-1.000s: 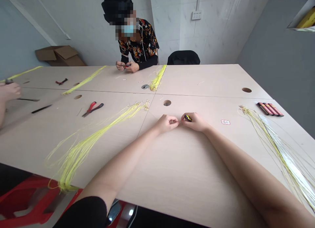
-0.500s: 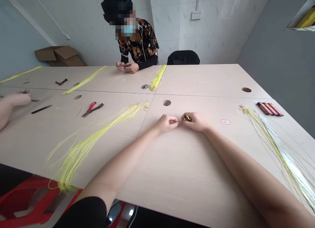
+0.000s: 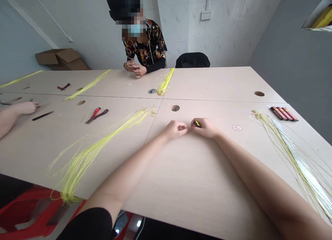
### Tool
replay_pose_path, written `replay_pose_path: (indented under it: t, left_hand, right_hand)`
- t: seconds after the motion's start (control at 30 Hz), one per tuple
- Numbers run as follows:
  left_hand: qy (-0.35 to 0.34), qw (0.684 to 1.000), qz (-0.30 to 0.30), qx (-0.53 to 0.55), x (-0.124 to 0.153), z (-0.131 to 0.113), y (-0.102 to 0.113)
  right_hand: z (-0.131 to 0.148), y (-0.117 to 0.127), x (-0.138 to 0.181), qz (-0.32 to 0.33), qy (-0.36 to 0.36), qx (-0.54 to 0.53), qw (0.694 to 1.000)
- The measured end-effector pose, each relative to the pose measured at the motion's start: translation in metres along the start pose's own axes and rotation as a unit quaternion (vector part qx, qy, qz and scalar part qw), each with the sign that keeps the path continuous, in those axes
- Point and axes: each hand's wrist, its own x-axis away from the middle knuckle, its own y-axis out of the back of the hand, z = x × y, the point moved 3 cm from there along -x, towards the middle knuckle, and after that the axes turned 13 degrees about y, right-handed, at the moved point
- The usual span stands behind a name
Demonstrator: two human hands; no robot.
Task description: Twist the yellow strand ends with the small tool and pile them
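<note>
Close together over the middle of the table (image 3: 197,184), my two hands face each other, fingertips nearly meeting. My left hand (image 3: 176,130) is closed in a pinch. A faint thin thread (image 3: 161,121) leads from it toward the yellow cord bundle; its tip between the fingers is too small to make out. Wrapped in my right hand (image 3: 206,129) is a small black-and-yellow lighter (image 3: 197,124), its lower part hidden by the fingers. Left of my hands lies a long bundle of yellow cords (image 3: 103,139) with gold-coloured metal ends (image 3: 147,111).
Red-and-black pliers (image 3: 96,116) and black tweezers (image 3: 43,116) lie to the left. At right are several red lighters (image 3: 284,114), another cord bundle (image 3: 287,146) and a small label (image 3: 237,128). A co-worker (image 3: 145,46) sits opposite; another person's hand (image 3: 26,108) is at far left.
My hands hold nearly the same pose. The co-worker opposite has shifted their hands slightly, and the hand at far left has moved a little to the right.
</note>
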Motion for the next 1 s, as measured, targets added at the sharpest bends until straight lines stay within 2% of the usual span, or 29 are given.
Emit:
replay_pose_path:
  t: [0.57,1.0]
  left_hand:
    - [0.005,1.000,-0.001,0.002,0.0009,-0.0019,0.0005]
    - [0.015,1.000,0.008,0.014,-0.0003,-0.0015,0.0002]
  right_hand:
    - [0.0019,0.0009,-0.0003,0.002,0.014,-0.001,1.000]
    - [0.0027,0.0000,0.0006,0.005,-0.006,0.008,1.000]
